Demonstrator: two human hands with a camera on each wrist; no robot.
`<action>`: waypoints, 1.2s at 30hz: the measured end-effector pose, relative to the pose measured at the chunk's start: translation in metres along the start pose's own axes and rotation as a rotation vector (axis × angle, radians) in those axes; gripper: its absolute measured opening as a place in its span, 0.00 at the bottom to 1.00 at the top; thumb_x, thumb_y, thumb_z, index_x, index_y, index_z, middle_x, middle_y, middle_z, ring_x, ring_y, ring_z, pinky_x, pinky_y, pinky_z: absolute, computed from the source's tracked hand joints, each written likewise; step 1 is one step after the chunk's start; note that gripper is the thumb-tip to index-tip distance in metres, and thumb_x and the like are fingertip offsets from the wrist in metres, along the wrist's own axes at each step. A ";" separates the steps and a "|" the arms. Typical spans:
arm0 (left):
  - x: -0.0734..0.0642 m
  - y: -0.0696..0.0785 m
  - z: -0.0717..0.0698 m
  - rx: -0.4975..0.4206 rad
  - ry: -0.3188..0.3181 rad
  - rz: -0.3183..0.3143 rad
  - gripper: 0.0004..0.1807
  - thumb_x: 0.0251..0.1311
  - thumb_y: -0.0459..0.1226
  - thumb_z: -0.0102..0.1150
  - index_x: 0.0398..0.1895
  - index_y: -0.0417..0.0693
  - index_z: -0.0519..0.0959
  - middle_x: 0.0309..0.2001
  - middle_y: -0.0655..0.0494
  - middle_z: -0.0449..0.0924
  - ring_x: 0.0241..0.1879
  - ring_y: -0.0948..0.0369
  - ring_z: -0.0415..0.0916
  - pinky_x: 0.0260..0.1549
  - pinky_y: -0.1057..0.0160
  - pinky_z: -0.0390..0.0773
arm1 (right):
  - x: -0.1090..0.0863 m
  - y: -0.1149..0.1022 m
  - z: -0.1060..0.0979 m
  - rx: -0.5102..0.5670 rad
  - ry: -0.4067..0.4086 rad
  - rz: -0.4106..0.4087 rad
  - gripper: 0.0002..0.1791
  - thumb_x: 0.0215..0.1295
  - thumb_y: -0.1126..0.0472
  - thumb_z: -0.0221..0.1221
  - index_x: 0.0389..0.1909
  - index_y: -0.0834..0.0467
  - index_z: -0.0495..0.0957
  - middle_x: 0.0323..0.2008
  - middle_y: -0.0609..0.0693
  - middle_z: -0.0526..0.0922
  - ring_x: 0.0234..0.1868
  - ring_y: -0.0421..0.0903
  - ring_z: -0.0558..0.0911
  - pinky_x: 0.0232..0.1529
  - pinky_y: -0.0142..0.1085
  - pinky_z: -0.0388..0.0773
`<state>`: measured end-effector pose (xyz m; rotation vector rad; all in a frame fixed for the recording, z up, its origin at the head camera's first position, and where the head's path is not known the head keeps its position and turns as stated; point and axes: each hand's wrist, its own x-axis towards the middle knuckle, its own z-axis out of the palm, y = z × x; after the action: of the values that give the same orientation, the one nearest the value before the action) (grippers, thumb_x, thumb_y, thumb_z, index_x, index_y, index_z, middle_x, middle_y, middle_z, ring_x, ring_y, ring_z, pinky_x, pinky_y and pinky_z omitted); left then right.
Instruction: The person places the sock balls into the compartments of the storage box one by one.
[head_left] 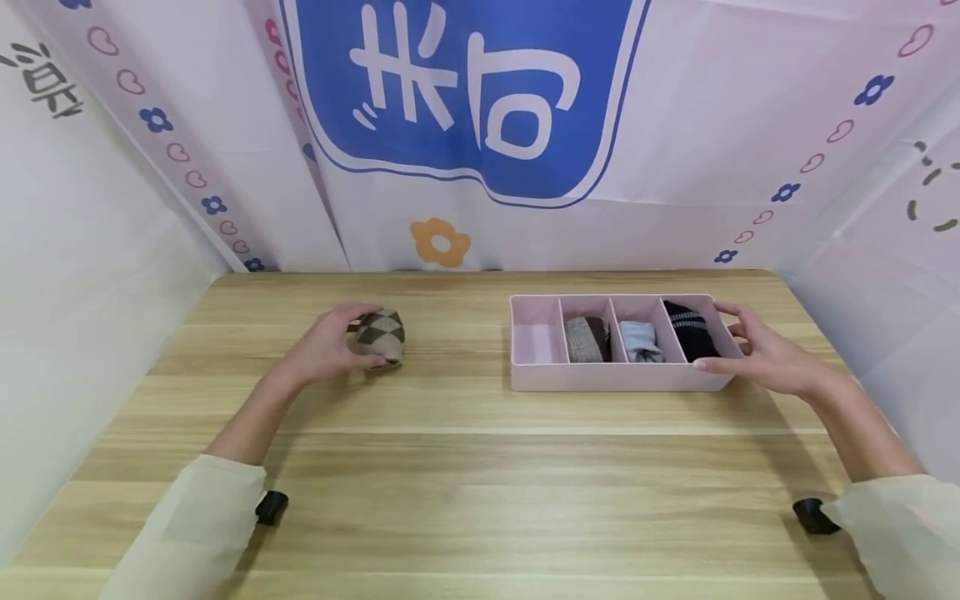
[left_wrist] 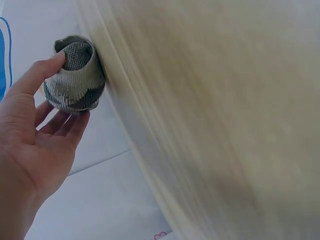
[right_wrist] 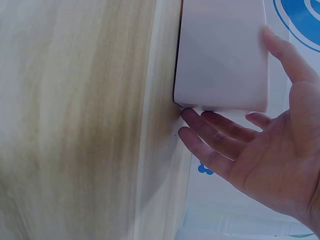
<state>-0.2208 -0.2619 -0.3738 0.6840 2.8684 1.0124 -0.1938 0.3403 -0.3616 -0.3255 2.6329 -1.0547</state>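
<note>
At the left of the head view, my left hand [head_left: 327, 345] grips a rolled sock [head_left: 381, 337] with a brown and beige diamond pattern. The left wrist view shows the thumb at the opening of that sock [left_wrist: 80, 85] and fingers beneath it. A pink divided box [head_left: 600, 378] stands to the right. My right hand [head_left: 776, 357] holds its right end, thumb at the front corner and fingers round the end wall. Inside are a grey-brown rolled sock [head_left: 585, 340], a light grey one [head_left: 641, 342] and a black striped one [head_left: 692, 332]; the leftmost compartment [head_left: 536, 340] holds nothing.
Both hands work above a wooden table [head_left: 465, 483]. A white printed cloth [head_left: 420, 200] hangs behind its far edge, with white side sheets at left and right. Black devices [head_left: 272, 507] show at both sleeves.
</note>
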 end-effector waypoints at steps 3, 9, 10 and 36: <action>0.002 -0.001 0.000 0.009 -0.005 -0.009 0.42 0.49 0.30 0.78 0.68 0.25 0.69 0.63 0.26 0.72 0.58 0.35 0.74 0.59 0.37 0.77 | 0.000 0.000 0.000 0.001 0.000 -0.005 0.58 0.71 0.52 0.65 0.81 0.65 0.32 0.69 0.81 0.59 0.67 0.79 0.68 0.61 0.62 0.70; 0.007 0.000 0.001 0.021 0.000 0.007 0.39 0.50 0.31 0.77 0.65 0.25 0.72 0.59 0.27 0.76 0.56 0.35 0.76 0.57 0.38 0.78 | 0.000 0.002 0.000 -0.004 0.001 -0.004 0.57 0.71 0.52 0.65 0.81 0.65 0.32 0.69 0.81 0.59 0.67 0.79 0.68 0.61 0.62 0.70; 0.008 0.001 0.001 0.019 -0.001 0.010 0.39 0.50 0.31 0.77 0.65 0.24 0.72 0.58 0.28 0.76 0.56 0.36 0.76 0.57 0.38 0.78 | 0.000 0.002 0.000 -0.005 0.001 -0.004 0.58 0.71 0.52 0.65 0.81 0.65 0.32 0.69 0.81 0.59 0.67 0.79 0.68 0.61 0.62 0.70; 0.045 0.069 0.023 -0.115 0.024 0.145 0.40 0.46 0.31 0.80 0.65 0.30 0.74 0.59 0.35 0.79 0.55 0.42 0.79 0.57 0.45 0.81 | -0.002 -0.001 0.000 -0.008 -0.002 0.005 0.57 0.72 0.52 0.65 0.82 0.64 0.32 0.69 0.80 0.60 0.66 0.78 0.69 0.61 0.62 0.70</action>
<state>-0.2307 -0.1822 -0.3451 0.8869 2.7875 1.1997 -0.1920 0.3396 -0.3607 -0.3209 2.6357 -1.0418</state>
